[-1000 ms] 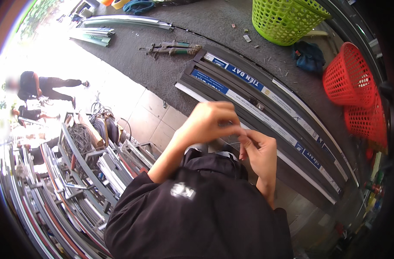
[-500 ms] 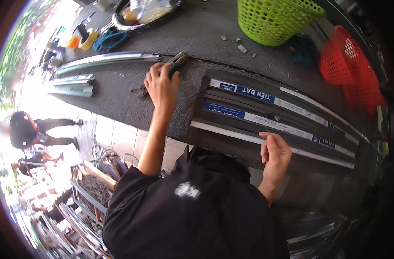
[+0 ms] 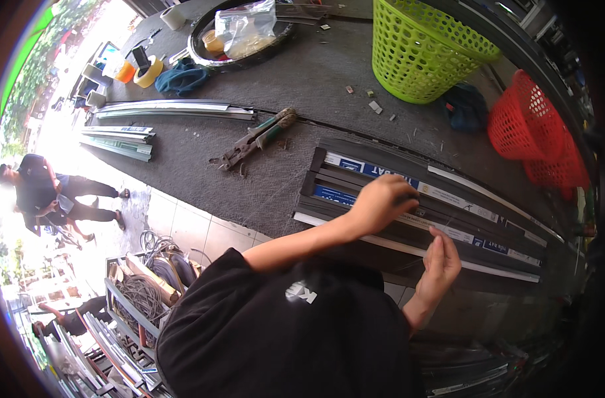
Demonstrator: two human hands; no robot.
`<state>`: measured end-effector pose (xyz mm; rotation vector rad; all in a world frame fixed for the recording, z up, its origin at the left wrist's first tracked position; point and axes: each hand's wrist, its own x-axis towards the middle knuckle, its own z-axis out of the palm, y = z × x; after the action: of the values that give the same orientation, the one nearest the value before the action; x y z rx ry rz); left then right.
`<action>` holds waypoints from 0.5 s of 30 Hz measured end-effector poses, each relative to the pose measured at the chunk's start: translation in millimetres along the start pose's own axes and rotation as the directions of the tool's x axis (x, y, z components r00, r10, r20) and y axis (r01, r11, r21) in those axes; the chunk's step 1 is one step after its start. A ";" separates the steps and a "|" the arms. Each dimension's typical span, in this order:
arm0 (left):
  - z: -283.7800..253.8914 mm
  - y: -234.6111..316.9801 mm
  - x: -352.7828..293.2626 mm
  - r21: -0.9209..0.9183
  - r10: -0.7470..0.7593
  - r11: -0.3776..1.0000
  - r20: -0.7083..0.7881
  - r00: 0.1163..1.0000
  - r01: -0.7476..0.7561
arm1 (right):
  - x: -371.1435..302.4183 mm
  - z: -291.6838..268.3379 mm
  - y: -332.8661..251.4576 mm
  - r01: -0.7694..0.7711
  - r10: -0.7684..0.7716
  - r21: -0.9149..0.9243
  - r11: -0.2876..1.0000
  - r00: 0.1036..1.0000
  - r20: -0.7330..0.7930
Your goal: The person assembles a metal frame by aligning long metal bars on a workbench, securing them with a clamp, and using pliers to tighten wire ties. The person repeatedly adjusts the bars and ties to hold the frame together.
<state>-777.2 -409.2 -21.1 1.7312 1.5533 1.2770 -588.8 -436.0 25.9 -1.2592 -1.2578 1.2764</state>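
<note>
Your left hand (image 3: pixel 382 202) presses, fingers curled, on the dark metal strips (image 3: pixel 408 212); your right hand (image 3: pixel 438 262), open, steadies their edge. Keep the stack flush and pressure even.

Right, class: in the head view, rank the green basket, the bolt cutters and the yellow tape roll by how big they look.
1. green basket
2. bolt cutters
3. yellow tape roll
The fisheye lens shrinks things near the rim, so true sizes stay unsure.
</note>
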 end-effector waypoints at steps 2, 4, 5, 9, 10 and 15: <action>-11.7 1.0 -1.7 -0.552 -0.311 0.759 0.159 0.937 0.346 | 5.2 7.0 -4.7 0.016 -0.017 -0.037 0.999 0.999 -0.036; -21.8 1.6 -6.5 -0.813 -0.384 0.115 0.494 0.780 0.571 | 9.7 15.7 -10.1 0.190 -0.187 -0.070 0.979 0.981 0.058; -25.0 2.3 -10.6 -0.816 -0.339 -0.096 0.565 0.753 0.569 | 12.1 20.3 -12.6 0.328 -0.314 -0.120 0.937 0.942 0.121; -24.5 3.9 -23.7 -0.792 -0.265 -0.353 0.595 0.758 0.498 | 20.6 35.1 -20.2 0.275 -0.277 0.040 0.961 0.934 0.227; -23.6 3.8 -25.6 -0.779 -0.247 -0.397 0.600 0.761 0.485 | 22.1 36.8 -21.7 0.278 -0.290 0.083 0.957 0.925 0.247; -23.8 3.0 -29.3 -0.777 -0.186 -0.458 0.560 0.807 0.433 | 25.4 42.7 -24.0 0.250 -0.281 0.134 0.959 0.904 0.323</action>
<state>-794.0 -442.9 -17.2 -0.0038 0.1944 1.2224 -634.0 -411.8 46.5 -0.7878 -1.5386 1.3665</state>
